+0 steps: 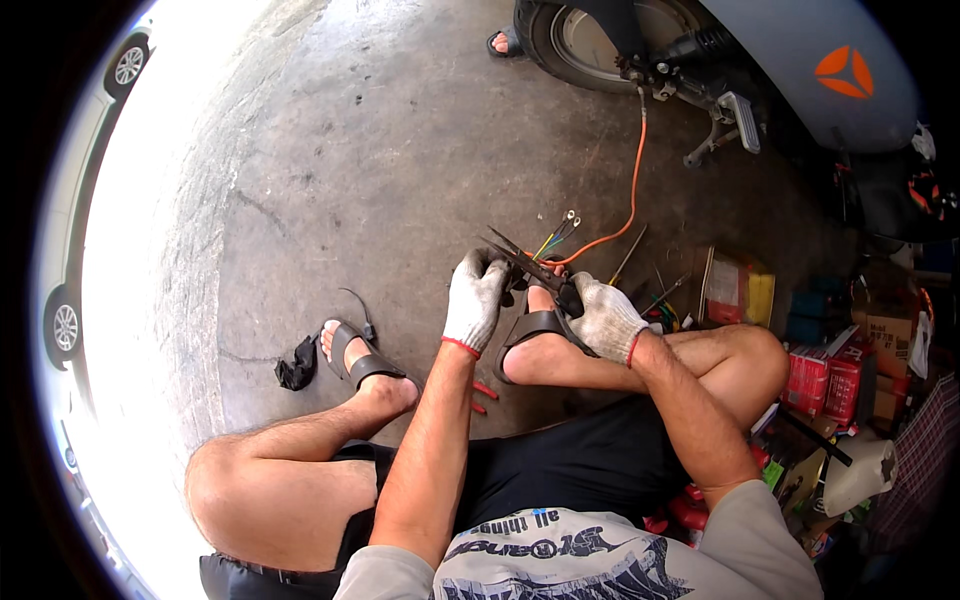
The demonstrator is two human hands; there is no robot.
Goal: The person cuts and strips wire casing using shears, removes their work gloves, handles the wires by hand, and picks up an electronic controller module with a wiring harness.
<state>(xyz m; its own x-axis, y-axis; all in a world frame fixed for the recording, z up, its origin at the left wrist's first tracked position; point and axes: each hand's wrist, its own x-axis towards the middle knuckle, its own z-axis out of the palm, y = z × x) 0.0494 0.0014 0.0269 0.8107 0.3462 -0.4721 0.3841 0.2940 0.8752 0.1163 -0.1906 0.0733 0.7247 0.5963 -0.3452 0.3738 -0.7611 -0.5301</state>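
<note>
My right hand (603, 312), in a white knitted glove with dark fingertips and a red cuff, is closed around the handles of dark scissors (528, 262). Their blades point up and left, slightly apart. My left hand (474, 300), gloved alike, is closed beside the blades; what its fingers pinch is dark and mostly hidden. Just beyond the scissors, thin yellow, green and blue wires (549, 243) stick out, with ring terminals (571, 217) at their far ends. An orange cable (637, 180) runs from near a scooter's wheel down to the scissors.
The scooter (815, 75) stands at the far right, its rear wheel (580, 45) on the concrete floor. A screwdriver (628, 255) lies right of the wires. Red-handled pliers (484, 396) lie between my feet. Boxes (825, 380) crowd the right. A black rag (297, 365) is at left.
</note>
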